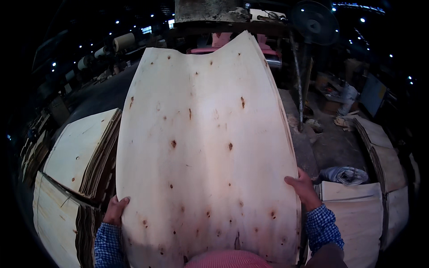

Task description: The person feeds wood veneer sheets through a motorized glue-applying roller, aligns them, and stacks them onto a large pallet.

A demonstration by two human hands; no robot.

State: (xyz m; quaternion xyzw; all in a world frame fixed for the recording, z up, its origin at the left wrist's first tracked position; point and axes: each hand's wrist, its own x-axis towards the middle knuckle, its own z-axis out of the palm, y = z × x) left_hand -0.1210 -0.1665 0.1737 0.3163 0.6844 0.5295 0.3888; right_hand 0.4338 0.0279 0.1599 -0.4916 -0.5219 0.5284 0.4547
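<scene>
A large pale wood veneer sheet (208, 111) with brown knots fills the middle of the head view, its far edge curling up in a wave. Along its right side, further sheet edges show just beneath it; how many lie together I cannot tell. My left hand (117, 210) grips the near left edge, thumb on top and fingers hidden below. On the opposite edge, a little farther off, my right hand (304, 185) holds the veneer the same way, thumb over the face. Both sleeves are blue checked cloth.
Veneer stacks stand at left, one farther (80, 149) and one nearer (58, 219). More stacks (353, 210) are at right, beside a rolled plastic bundle (344, 175). A metal pole (298, 80) and a large fan (314, 22) stand beyond. Machinery (210, 11) crosses the far end.
</scene>
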